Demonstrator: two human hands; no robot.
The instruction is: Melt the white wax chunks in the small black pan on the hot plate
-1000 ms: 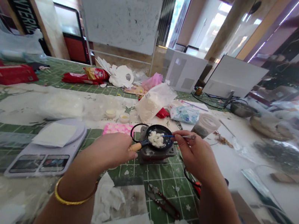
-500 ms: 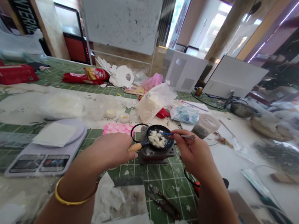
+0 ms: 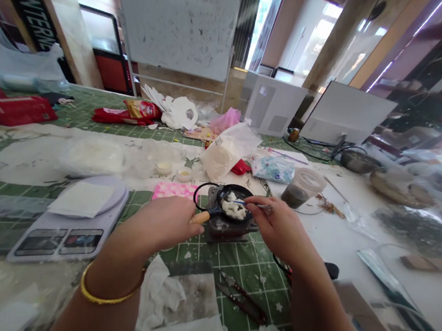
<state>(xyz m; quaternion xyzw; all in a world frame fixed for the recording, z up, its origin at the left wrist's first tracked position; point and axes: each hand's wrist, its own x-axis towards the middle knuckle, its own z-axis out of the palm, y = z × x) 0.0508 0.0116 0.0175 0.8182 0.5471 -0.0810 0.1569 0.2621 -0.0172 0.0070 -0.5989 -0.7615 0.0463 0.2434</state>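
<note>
My left hand (image 3: 164, 222) is closed on the wooden handle of a small black frying pan (image 3: 247, 193). The pan rests on a small dark burner-like stand (image 3: 229, 233). White lumps (image 3: 234, 209) lie in the pan, mostly toward its near side. Pinched in my right hand (image 3: 279, 222) is a thin stick-like stirrer (image 3: 241, 202), its bluish tip among the lumps. The exact kind of stirrer is too small to make out.
A kitchen scale (image 3: 69, 220) bearing white sheets stands left, a pink mold (image 3: 175, 192) behind my left hand. Thread snips (image 3: 244, 299) and crumpled tissue (image 3: 163, 290) lie in front. A cup of dark stuff (image 3: 298, 192) and a white bag (image 3: 227, 152) stand beyond the pan.
My right hand has shifted slightly left and down, carrying the stirrer across the pan. The white lumps have been pushed about. My left hand and the pan stay put.
</note>
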